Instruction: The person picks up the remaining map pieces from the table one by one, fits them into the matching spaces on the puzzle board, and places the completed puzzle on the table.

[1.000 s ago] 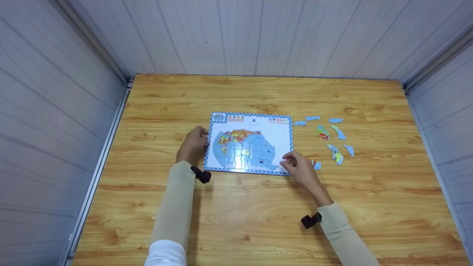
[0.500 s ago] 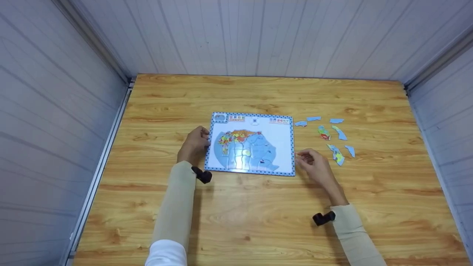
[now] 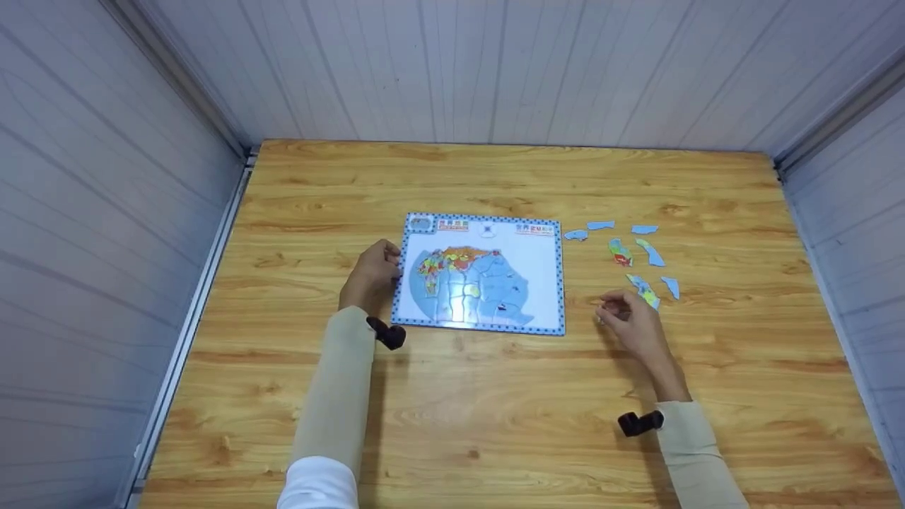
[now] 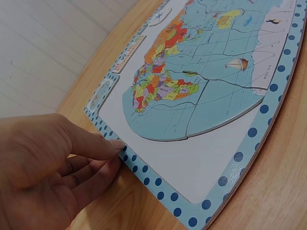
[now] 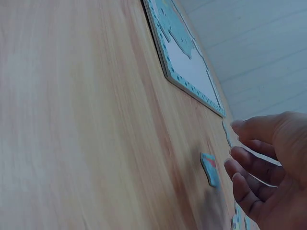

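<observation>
A world map jigsaw board [image 3: 544,283] with a blue dotted border lies flat, many map pieces fitted in its left and middle and its right part bare white. My left hand [image 3: 372,272] pinches the board's left edge, thumb on the dotted border [image 4: 139,167] and fingers at the rim below. To the right of the board, my right hand [image 3: 633,322] hovers with loosely bent fingers and holds nothing. Just beside its fingertips in the right wrist view, a small blue jigsaw piece [image 5: 210,170] with a red patch lies on the wood.
Several loose jigsaw pieces lie right of the board, among them a green and red one [image 3: 620,252], a curved blue one [image 3: 650,253] and a blue strip [image 3: 644,230]. Pale panel walls [image 3: 452,71] enclose the wooden table [image 3: 466,410] at the back and sides.
My right hand has moved right, from over the board's lower right corner to the loose piece beside it. The left hand has stayed at the board's left edge.
</observation>
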`<state>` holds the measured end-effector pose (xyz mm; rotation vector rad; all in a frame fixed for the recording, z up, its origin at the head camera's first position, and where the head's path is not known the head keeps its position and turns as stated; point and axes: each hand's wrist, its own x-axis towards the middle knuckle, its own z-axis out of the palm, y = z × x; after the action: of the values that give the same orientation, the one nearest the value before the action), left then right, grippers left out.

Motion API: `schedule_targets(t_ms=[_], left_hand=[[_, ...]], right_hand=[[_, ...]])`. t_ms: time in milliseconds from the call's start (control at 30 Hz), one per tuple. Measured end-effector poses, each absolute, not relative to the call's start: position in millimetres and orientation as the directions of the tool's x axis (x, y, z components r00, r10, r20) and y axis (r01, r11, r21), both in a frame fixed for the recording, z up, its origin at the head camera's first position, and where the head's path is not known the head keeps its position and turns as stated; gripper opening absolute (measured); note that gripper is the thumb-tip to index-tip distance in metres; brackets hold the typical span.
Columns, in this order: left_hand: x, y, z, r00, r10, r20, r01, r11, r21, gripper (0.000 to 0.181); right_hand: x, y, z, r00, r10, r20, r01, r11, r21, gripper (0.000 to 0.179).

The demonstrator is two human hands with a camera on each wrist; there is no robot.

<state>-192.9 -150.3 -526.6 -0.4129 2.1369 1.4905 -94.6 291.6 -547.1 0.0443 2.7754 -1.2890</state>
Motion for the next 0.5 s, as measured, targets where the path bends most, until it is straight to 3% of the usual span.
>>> schedule_targets(t_ms=[167,500], left_hand=[[-191.8,-150.0,-526.1,-0.822,0.028,-0.569,-0.532,0.320,0.784,0.035],[-191.9,-150.6,-525.5,-0.828,0.028,-0.560,-0.510,0.378,0.773,0.034]], right_hand=[[-92.7,302.9,-549.0,-0.994,-0.004,-0.112,0.082,0.661,-0.746,0.033],[-88.0,316.7,-552.7,-0.986,-0.044,-0.164,0.089,0.685,-0.723,0.040]])
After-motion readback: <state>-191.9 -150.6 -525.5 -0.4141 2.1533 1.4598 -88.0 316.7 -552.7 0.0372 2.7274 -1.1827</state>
